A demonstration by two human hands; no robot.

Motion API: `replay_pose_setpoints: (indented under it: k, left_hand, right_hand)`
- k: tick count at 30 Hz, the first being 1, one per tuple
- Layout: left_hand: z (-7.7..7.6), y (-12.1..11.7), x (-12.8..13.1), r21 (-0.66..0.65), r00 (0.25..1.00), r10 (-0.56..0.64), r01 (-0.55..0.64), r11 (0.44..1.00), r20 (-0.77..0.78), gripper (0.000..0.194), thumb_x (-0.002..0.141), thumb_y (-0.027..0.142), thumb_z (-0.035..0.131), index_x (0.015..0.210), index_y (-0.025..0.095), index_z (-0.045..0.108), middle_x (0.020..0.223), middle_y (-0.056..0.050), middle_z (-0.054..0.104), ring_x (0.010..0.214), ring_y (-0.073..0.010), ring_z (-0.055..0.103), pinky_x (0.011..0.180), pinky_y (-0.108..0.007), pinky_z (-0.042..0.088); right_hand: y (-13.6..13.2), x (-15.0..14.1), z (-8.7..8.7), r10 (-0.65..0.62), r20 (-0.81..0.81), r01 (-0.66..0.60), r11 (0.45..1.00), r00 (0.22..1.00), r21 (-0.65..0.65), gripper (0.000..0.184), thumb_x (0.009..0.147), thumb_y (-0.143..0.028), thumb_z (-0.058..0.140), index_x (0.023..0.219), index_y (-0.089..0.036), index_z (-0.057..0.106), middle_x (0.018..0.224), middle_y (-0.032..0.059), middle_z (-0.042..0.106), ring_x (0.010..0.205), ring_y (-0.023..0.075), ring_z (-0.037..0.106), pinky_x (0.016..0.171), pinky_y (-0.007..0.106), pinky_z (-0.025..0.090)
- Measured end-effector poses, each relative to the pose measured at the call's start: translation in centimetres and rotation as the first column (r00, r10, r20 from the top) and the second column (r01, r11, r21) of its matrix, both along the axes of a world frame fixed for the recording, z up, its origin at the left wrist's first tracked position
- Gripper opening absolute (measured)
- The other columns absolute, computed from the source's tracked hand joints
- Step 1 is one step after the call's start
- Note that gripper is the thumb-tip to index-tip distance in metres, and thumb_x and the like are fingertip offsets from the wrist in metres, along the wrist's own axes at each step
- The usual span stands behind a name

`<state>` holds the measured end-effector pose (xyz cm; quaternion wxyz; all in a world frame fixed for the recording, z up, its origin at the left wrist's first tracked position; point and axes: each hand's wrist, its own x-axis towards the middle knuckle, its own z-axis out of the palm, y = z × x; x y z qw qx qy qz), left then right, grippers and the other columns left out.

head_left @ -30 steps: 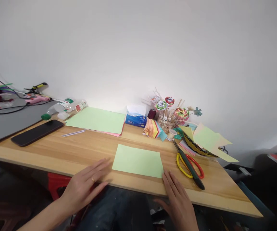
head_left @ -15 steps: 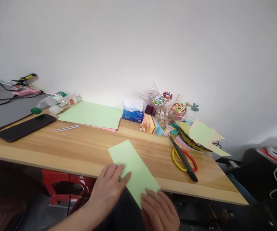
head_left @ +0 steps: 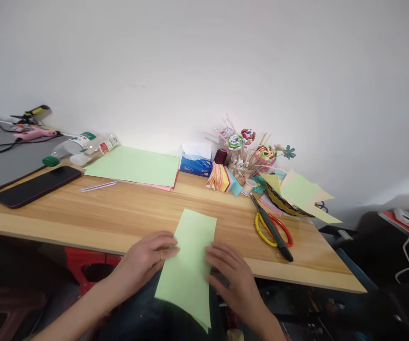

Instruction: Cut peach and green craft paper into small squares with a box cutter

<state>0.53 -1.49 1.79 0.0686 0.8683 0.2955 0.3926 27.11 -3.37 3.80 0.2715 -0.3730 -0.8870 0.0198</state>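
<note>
A light green sheet of paper [head_left: 189,267], folded long and narrow, lies partly on the table's front edge and hangs over it towards my lap. Its lower end bends down, and a second layer peeks out at the bottom corner. My left hand [head_left: 149,258], wearing a ring, holds the left edge between thumb and fingers. On the opposite edge my right hand [head_left: 231,274] grips the paper, its fingertips slightly blurred. Right of the hands lie scissors [head_left: 266,229] with yellow and red handles, a dark-handled tool on top of them.
A phone [head_left: 37,186] and plastic bottles [head_left: 71,147] lie on the left. Behind are stacked green sheets [head_left: 133,166], a tissue pack [head_left: 196,166], folded coloured papers [head_left: 222,179] and paper flowers [head_left: 236,142]. Paper scraps [head_left: 300,192] sit at the right. The wooden table [head_left: 119,213] ends just before me.
The green paper has turned from a slant to nearly straight towards me. My right hand has moved up along its right edge; my left hand has shifted slightly left.
</note>
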Motion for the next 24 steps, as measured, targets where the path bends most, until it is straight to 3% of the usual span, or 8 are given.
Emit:
replay_pose_setpoints:
  k: [2,6,8,12,16,19,21,24]
  left_hand:
    - [0.1,0.0,0.0,-0.029,1.000,0.003,-0.003,1.000,0.002,0.029,0.092,0.012,0.042,0.115,0.023,0.057,0.105,-0.007,0.061,0.105,-0.0171,0.053,0.086,-0.032,0.047]
    - [0.1,0.1,-0.2,-0.120,0.998,0.028,-0.021,0.993,0.060,0.028,0.092,0.013,0.044,0.113,0.022,0.059,0.098,-0.007,0.061,0.095,-0.0167,0.054,0.079,-0.031,0.048]
    - [0.0,0.2,-0.2,-0.169,0.993,0.074,-0.058,0.984,0.095,0.025,0.092,0.015,0.046,0.108,0.022,0.063,0.092,-0.006,0.061,0.090,-0.0162,0.055,0.075,-0.029,0.048]
    - [0.3,0.1,0.5,-0.272,0.972,0.223,-0.197,0.942,0.067,0.020,0.090,0.025,0.050,0.084,0.022,0.069,0.084,-0.003,0.061,0.085,-0.0170,0.054,0.073,-0.029,0.046]
    - [1.4,0.1,2.0,-0.384,0.922,0.388,-0.355,0.852,0.009,0.030,0.088,0.035,0.051,0.066,0.021,0.066,0.075,-0.002,0.061,0.082,-0.0190,0.055,0.072,-0.031,0.045]
    - [1.9,0.3,2.9,-0.482,0.842,0.535,-0.496,0.723,-0.064,0.024,0.084,0.035,0.055,0.098,0.020,0.067,0.073,-0.001,0.063,0.081,-0.0214,0.057,0.074,-0.034,0.045]
    - [1.9,0.5,3.3,-0.495,0.802,0.587,-0.558,0.666,-0.114,0.046,0.083,0.033,0.054,0.125,0.016,0.052,0.070,0.000,0.063,0.079,-0.0224,0.057,0.075,-0.036,0.045]
    - [1.6,0.7,3.7,-0.409,0.792,0.591,-0.596,0.691,-0.154,0.042,0.087,0.032,0.048,0.125,0.016,0.053,0.069,-0.001,0.063,0.076,-0.0219,0.057,0.072,-0.034,0.046]
  right_hand:
    - [0.0,-0.5,0.5,0.024,0.026,-0.023,0.998,0.999,-0.052,0.031,0.081,-0.014,0.052,0.110,-0.023,0.061,0.114,0.0064,0.065,0.114,0.0195,0.054,0.095,0.041,0.045]
    - [-0.1,-0.2,1.0,0.068,0.062,-0.057,0.985,0.996,-0.165,0.061,0.068,-0.001,0.042,0.123,-0.022,0.054,0.126,0.0060,0.058,0.124,0.0178,0.045,0.102,0.044,0.038]
    - [0.0,-0.1,1.0,0.063,0.034,-0.054,0.976,0.997,-0.210,0.058,0.068,-0.004,0.046,0.122,-0.023,0.055,0.125,0.0057,0.058,0.123,0.0184,0.046,0.102,0.044,0.037]
    - [0.4,-1.3,0.5,-0.157,-0.124,0.124,0.963,0.980,-0.240,0.020,0.085,-0.026,0.049,0.094,-0.025,0.067,0.101,0.0032,0.069,0.100,0.0163,0.061,0.088,0.032,0.047]
    - [1.1,-3.1,-0.1,-0.413,-0.161,0.369,0.897,0.897,-0.245,0.037,0.093,-0.039,0.036,0.080,-0.019,0.066,0.073,0.0039,0.067,0.068,0.0153,0.062,0.062,0.025,0.048]
    - [1.8,-4.0,-0.3,-0.541,-0.158,0.498,0.832,0.826,-0.244,0.040,0.090,-0.043,0.039,0.109,-0.014,0.061,0.069,0.0030,0.066,0.058,0.0169,0.061,0.053,0.026,0.045]
    - [2.2,-4.5,-0.4,-0.593,-0.136,0.563,0.801,0.794,-0.204,0.047,0.090,-0.039,0.038,0.128,-0.013,0.049,0.072,0.0029,0.067,0.056,0.0175,0.062,0.049,0.026,0.044]
    - [2.4,-5.0,-0.6,-0.580,-0.057,0.579,0.815,0.813,-0.024,0.042,0.090,-0.027,0.033,0.125,-0.017,0.054,0.079,0.0039,0.067,0.059,0.0153,0.063,0.048,0.023,0.043]
